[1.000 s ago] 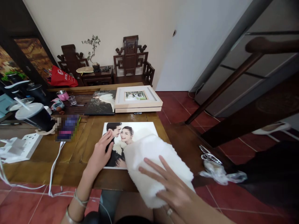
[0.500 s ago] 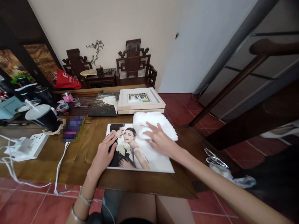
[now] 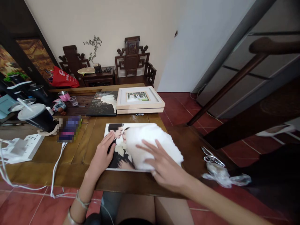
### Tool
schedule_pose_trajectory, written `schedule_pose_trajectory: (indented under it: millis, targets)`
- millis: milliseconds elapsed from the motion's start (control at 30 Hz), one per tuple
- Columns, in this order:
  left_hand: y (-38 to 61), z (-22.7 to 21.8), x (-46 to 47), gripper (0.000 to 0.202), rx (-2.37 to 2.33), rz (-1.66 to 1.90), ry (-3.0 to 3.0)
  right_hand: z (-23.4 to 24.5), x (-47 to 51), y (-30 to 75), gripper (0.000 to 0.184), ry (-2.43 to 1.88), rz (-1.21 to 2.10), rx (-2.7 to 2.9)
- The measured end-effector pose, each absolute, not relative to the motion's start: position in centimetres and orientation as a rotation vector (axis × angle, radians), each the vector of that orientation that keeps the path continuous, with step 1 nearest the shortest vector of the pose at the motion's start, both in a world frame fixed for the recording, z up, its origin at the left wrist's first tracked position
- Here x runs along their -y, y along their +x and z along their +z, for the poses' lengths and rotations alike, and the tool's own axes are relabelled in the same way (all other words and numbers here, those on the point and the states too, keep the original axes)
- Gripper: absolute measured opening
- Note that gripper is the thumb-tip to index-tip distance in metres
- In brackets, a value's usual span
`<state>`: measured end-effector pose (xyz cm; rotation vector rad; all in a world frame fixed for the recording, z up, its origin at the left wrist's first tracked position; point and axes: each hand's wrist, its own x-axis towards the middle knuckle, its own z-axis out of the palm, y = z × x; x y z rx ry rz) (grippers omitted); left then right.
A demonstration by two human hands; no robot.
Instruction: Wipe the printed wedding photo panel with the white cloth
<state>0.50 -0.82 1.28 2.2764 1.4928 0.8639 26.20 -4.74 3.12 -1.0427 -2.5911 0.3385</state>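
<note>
A large unframed photo print (image 3: pixel 117 147) of a couple lies flat on the wooden table (image 3: pixel 77 156). My left hand (image 3: pixel 102 157) rests palm-down on the print's left part, fingers spread, pinning it. My right hand (image 3: pixel 161 165) presses flat on a fluffy white cloth (image 3: pixel 152 145) that covers the right half of the print. The print's right edge is hidden under the cloth.
A cream framed photo (image 3: pixel 138 99) and a dark photo print (image 3: pixel 103 103) lie at the table's far side. Cups (image 3: pixel 35 115), a white power strip (image 3: pixel 25 147) with cables and a blurred item stand at the left. Scissors (image 3: pixel 211 156) and crumpled plastic (image 3: pixel 222 176) lie at the right.
My right hand has drawn the cloth from the print's far right corner back toward me across the print. My left hand has stayed where it was.
</note>
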Motion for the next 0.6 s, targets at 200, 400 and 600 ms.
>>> schedule_pose_trajectory:
  millis: [200,400,600]
  targets:
    - [0.3,0.9,0.8,0.044,-1.502,0.822,2.273,3.4,-3.0,25.2,0.04,-1.277,0.204,2.527]
    - [0.6,0.7,0.8,0.046,-1.578,0.841,2.226,3.2,3.2,24.2,0.035,-1.169,0.273,2.581]
    - [0.7,0.7,0.8,0.046,-1.584,0.83,2.235,3.0,10.0,24.2,0.032,-0.933,0.319,2.622]
